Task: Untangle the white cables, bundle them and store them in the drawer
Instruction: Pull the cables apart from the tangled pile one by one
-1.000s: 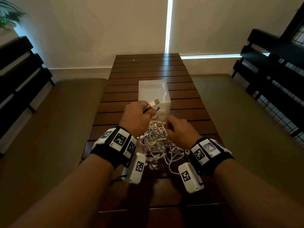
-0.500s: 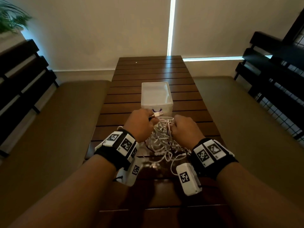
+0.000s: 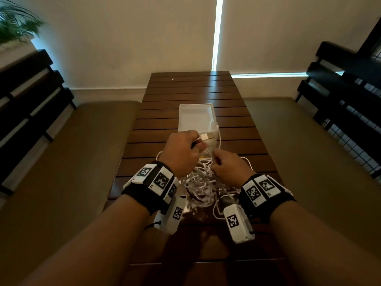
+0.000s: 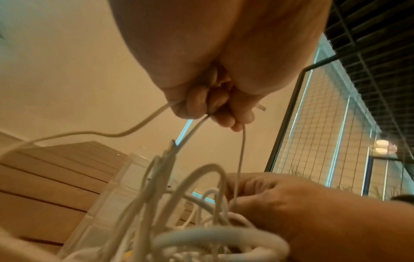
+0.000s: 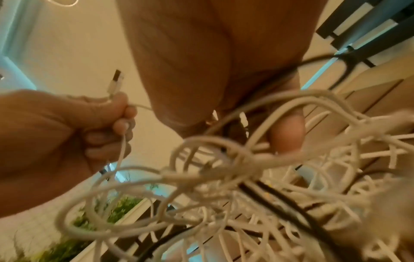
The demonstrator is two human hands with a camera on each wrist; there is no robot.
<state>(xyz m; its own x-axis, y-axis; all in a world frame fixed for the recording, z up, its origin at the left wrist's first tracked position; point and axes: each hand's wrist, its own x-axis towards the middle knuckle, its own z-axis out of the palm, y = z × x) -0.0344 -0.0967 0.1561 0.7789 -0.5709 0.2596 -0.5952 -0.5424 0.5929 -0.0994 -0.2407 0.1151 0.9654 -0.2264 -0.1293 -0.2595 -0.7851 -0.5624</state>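
Note:
A tangle of white cables [image 3: 203,182] lies on the wooden table [image 3: 185,89] between my wrists. My left hand [image 3: 195,143] is raised over it in a fist, gripping one white cable just below its USB plug [image 3: 205,137]; the plug [image 5: 116,79] sticks up from the fist [image 5: 89,127]. Several strands hang from this hand [image 4: 215,106] down into the pile. My right hand [image 3: 215,162] sits on the far side of the tangle, fingers curled into it. It [image 4: 280,200] pinches a strand, and its thumb [image 5: 286,134] presses on loops. The clear drawer box [image 3: 195,116] stands just beyond.
Black cables [image 5: 280,200] run through the white tangle. Olive bench cushions [image 3: 72,162] flank the table on both sides. Dark slatted backrests [image 3: 31,100] stand at far left and right. A wall closes the table's far end.
My left hand dipped toward the tangle, then rose again with the plug end, pulling its cable taut. My right hand stayed on the pile.

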